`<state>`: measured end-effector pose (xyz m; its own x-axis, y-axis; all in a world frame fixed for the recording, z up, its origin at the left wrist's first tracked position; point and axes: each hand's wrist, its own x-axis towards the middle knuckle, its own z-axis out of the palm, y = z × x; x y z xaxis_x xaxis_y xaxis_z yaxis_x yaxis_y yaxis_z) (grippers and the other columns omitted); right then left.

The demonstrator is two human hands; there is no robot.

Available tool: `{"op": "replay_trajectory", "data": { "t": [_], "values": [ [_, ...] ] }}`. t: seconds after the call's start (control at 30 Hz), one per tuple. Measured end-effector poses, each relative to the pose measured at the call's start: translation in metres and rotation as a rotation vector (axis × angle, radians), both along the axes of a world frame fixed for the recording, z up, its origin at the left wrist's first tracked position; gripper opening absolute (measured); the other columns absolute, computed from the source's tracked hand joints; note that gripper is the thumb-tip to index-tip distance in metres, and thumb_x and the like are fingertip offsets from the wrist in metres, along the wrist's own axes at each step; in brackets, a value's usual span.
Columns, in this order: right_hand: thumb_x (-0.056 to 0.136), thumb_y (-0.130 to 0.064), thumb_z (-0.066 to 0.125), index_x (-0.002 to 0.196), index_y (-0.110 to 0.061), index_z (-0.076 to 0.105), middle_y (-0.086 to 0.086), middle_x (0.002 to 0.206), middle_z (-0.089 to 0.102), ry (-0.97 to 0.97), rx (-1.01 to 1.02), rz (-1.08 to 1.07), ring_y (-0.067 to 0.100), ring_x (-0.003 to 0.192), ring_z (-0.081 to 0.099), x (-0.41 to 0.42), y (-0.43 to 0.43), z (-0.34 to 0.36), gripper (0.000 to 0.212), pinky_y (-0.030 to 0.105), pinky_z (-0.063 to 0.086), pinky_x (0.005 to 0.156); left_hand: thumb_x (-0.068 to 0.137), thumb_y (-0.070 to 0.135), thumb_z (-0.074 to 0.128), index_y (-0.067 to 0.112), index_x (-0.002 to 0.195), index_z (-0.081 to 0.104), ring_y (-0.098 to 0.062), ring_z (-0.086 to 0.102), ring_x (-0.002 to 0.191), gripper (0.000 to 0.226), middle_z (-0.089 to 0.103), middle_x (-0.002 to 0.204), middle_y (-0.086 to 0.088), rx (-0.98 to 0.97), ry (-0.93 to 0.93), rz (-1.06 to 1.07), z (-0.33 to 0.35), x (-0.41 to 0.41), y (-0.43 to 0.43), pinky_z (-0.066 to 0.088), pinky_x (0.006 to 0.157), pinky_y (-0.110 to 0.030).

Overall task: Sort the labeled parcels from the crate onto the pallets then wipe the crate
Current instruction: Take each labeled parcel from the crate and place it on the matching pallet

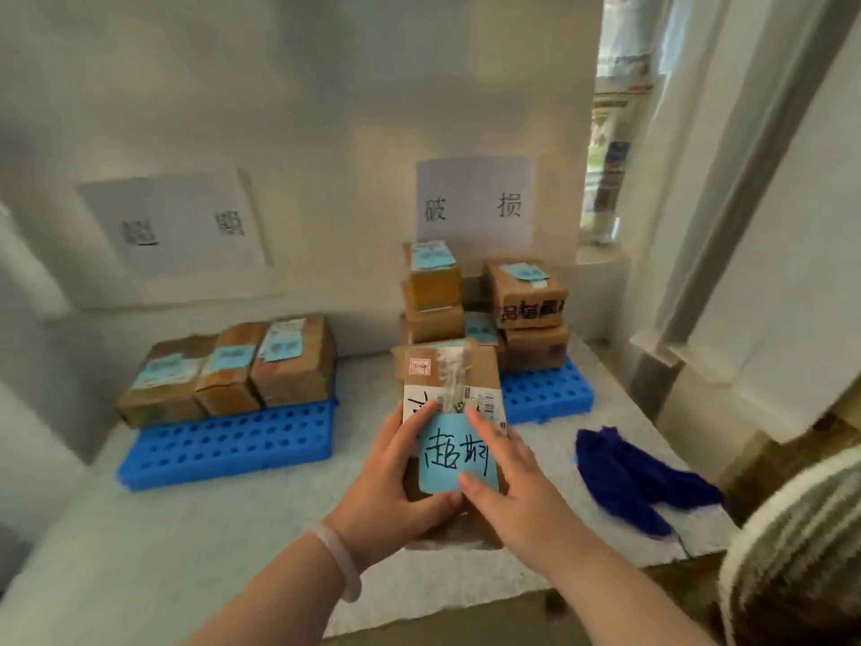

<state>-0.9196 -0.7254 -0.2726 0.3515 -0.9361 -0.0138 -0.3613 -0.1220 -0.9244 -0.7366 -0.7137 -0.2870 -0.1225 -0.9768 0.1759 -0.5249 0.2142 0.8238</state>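
A brown cardboard parcel (449, 380) with a blue handwritten label is held up over the white table. My left hand (396, 487) grips its lower left side, thumb curled under the near end. My right hand (508, 487) lies with straight fingers against the label and right edge. The left blue pallet (223, 440) carries three labeled parcels (233, 366) side by side. The right blue pallet (545, 394) carries several stacked parcels (526, 296). The crate is not in view.
A dark blue cloth (624, 477) lies on the table (140, 529) to the right of my hands. Paper signs (475, 202) hang on the wall behind each pallet. A striped fuzzy object (801, 552) sits at the lower right. A window frame stands at right.
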Motion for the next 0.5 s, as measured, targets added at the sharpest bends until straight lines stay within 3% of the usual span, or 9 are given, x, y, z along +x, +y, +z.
{"op": "replay_trajectory", "data": {
  "t": [0.1, 0.23, 0.3, 0.5],
  "values": [
    [0.097, -0.031, 0.056, 0.143, -0.057, 0.024, -0.017, 0.142, 0.021, -0.017, 0.010, 0.120, -0.004, 0.117, 0.038, 0.084, 0.004, -0.007, 0.062, 0.001, 0.044, 0.074, 0.066, 0.063, 0.069, 0.054, 0.144, 0.021, -0.001, 0.027, 0.137, 0.092, 0.017, 0.152, 0.021, 0.003, -0.007, 0.147, -0.006, 0.081, 0.026, 0.040, 0.110, -0.030],
    [0.097, -0.031, 0.056, 0.145, -0.055, 0.023, -0.017, 0.141, 0.023, 0.002, 0.039, 0.271, -0.017, 0.110, 0.035, 0.162, 0.007, -0.013, 0.062, -0.001, 0.042, 0.073, 0.067, 0.062, 0.071, 0.060, 0.141, 0.023, -0.006, 0.033, 0.136, 0.089, 0.018, 0.150, 0.022, 0.054, 0.033, 0.277, -0.014, 0.154, 0.055, 0.047, 0.104, -0.033],
    [0.097, -0.032, 0.056, 0.143, -0.058, 0.022, -0.016, 0.140, 0.023, 0.017, 0.048, 0.320, -0.015, 0.110, 0.036, 0.190, 0.003, -0.014, 0.062, 0.002, 0.045, 0.077, 0.066, 0.061, 0.072, 0.058, 0.141, 0.024, -0.005, 0.035, 0.134, 0.089, 0.018, 0.151, 0.020, 0.070, 0.060, 0.331, -0.016, 0.178, 0.061, 0.049, 0.101, -0.032],
    [0.097, -0.033, 0.055, 0.131, -0.069, 0.018, -0.012, 0.145, 0.020, 0.075, 0.089, 0.420, 0.001, 0.122, 0.038, 0.249, -0.020, -0.025, 0.062, 0.010, 0.047, 0.089, 0.080, 0.035, 0.076, 0.053, 0.142, 0.023, 0.000, 0.031, 0.130, 0.084, 0.013, 0.151, 0.020, 0.148, 0.130, 0.413, -0.027, 0.224, 0.054, 0.042, 0.091, -0.006]
  ]
}}
